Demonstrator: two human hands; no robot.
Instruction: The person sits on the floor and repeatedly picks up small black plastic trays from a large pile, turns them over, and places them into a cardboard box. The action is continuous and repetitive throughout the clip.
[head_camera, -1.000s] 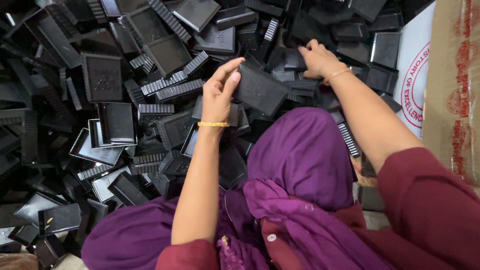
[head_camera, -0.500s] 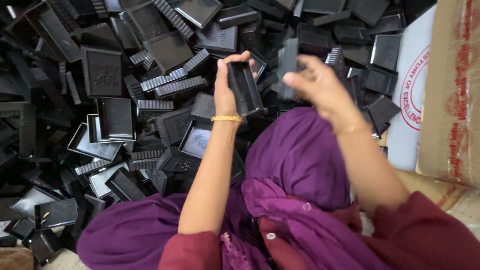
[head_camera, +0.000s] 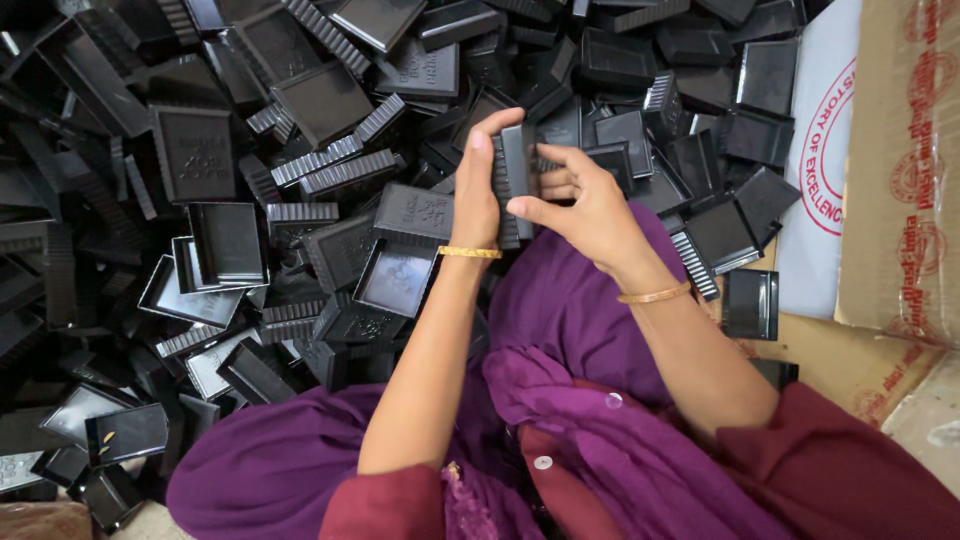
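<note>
both hands (head_camera: 535, 195) around stacked black trays (head_camera: 515, 180), tan carton (head_camera: 900, 170) right

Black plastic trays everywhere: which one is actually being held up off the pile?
The ribbed black plastic tray standing on edge between both hands, left hand and right hand; the others lie loose.

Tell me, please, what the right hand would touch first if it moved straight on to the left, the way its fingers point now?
The right hand would press on the stacked black trays it already holds with the left hand, as far as depth shows.
</note>
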